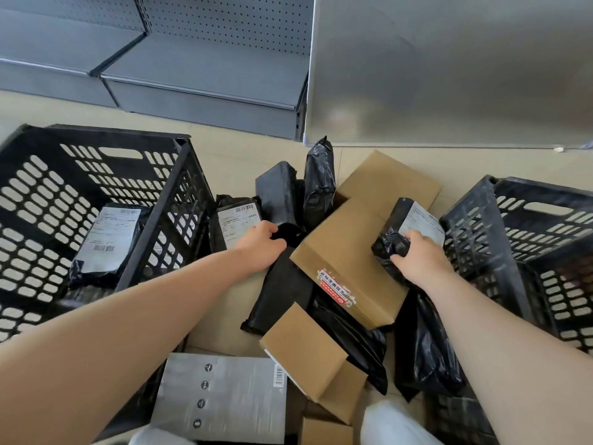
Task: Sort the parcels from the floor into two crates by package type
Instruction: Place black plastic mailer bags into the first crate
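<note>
head view: left crate (179, 175) holds one black poly parcel (106, 242). left hand (261, 248) curls over black bags in the floor pile, grip unclear. right hand (420, 258) clutches a labelled black bag (406, 229) over a cardboard box (349, 239), beside the right crate (475, 232).

L hand (261, 248) fingers hidden in black bags; right crate (481, 239) cut off by frame edge.

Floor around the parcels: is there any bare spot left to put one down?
Bare floor shows only beyond the pile, between the left crate and the shelving. Between the two crates, black bags and cardboard boxes overlap everywhere.
</note>
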`<state>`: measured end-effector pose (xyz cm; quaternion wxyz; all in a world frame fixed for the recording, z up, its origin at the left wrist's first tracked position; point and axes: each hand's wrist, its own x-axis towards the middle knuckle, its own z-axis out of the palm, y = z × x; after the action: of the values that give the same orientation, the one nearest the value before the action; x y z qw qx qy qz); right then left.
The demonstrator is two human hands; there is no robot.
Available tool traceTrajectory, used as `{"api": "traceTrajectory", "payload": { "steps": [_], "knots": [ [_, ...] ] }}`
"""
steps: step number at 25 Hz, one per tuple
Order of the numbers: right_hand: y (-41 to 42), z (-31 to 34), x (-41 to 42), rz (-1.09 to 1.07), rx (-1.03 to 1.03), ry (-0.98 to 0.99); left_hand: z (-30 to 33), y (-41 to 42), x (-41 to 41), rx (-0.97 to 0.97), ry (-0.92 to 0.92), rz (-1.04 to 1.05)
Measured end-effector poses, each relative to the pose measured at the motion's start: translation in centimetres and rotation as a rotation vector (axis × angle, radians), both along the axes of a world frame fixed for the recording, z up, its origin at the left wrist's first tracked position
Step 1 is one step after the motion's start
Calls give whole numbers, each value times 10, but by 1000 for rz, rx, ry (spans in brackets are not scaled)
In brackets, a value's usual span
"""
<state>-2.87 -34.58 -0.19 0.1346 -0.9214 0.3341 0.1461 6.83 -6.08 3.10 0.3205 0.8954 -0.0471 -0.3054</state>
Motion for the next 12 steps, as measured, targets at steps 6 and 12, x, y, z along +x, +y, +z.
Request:
{"api": "traceTrajectory", "payload": {
  "steps": [6, 12],
  "knots": [
    [-11, -1, 4, 93, -261, -33, -11, 0, 1, -86, 73, 66],
    [-9, 15, 13, -31, -171, -383, -15, -6, -2, -163, 158, 141]
  ]
}}
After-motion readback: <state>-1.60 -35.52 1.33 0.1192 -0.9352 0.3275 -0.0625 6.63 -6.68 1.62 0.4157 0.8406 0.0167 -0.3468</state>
